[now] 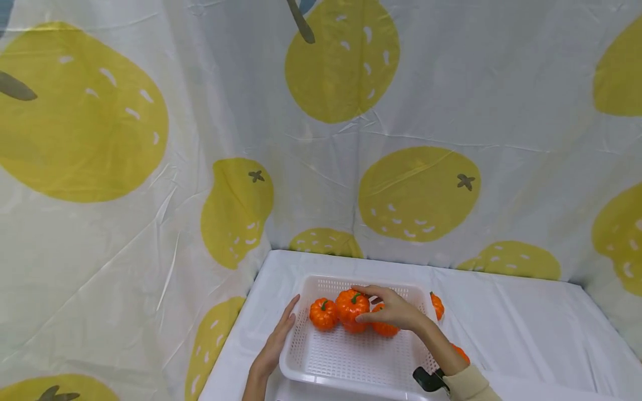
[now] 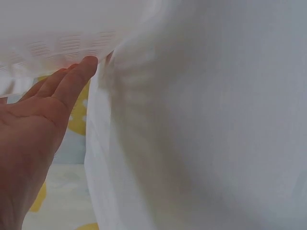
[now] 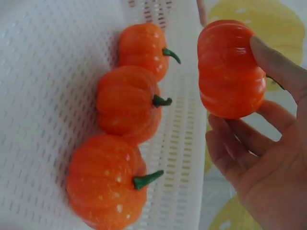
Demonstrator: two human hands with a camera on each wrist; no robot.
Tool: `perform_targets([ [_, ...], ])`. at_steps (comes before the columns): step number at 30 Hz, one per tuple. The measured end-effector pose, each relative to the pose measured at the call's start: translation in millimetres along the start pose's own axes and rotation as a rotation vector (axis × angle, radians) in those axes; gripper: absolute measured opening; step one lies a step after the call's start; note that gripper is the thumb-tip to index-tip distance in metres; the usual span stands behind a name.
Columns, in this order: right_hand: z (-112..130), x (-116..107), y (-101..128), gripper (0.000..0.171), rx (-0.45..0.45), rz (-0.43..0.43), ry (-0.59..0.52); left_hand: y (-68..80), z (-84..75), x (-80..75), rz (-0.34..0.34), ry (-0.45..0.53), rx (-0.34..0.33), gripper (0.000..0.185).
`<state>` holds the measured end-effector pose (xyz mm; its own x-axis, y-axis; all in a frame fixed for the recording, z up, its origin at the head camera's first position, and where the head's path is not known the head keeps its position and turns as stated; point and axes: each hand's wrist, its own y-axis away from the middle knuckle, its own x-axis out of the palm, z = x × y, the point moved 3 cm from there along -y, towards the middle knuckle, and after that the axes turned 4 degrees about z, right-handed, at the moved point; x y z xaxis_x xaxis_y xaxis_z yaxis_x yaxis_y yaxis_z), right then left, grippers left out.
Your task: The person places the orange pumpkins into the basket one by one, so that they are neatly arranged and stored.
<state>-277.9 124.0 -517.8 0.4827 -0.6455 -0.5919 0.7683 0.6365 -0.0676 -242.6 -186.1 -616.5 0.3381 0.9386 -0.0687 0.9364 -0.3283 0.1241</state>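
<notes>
While my left hand point(image 1: 273, 345) lies flat and relaxed against the white basket point(image 1: 306, 365) to steady it, my right hand point(image 1: 396, 312) pinches an orange pumpkin point(image 3: 230, 69) above three others in the basket on the table.

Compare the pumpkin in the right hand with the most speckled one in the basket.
The held pumpkin is pinched in the right hand, off the mesh; the speckled pumpkin lies on its side on the basket floor. The held pumpkin's stem is mostly hidden by the thumb; the speckled pumpkin's green stem shows whole. The held pumpkin looks plain, the speckled pumpkin white-flecked. Both are orange and ribbed.
</notes>
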Motion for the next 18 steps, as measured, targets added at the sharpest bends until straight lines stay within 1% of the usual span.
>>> perform_targets([
  [2, 2, 9, -4, 0.071, -0.012, 0.030, -0.018, -0.4, 0.4, -0.4, 0.000, 0.001, -0.001, 0.055],
  [4, 4, 18, -8, 0.071, -0.005, 0.055, -0.020, -0.8, 1.2, -0.8, 0.002, 0.002, -0.001, 0.055],
  [8, 8, 34, -14, 0.072, 0.028, 0.105, -0.025, -1.1, 1.7, -0.5, 0.007, 0.002, 0.004, 0.055],
  [15, 12, 47, -26, 0.072, 0.053, 0.168, -0.043, -0.9, 1.0, -0.2, 0.004, -0.011, -0.001, 0.055],
  [18, 11, 52, -32, 0.070, 0.034, 0.207, -0.012, 0.0, 0.8, 0.2, 0.002, -0.012, -0.003, 0.056],
])
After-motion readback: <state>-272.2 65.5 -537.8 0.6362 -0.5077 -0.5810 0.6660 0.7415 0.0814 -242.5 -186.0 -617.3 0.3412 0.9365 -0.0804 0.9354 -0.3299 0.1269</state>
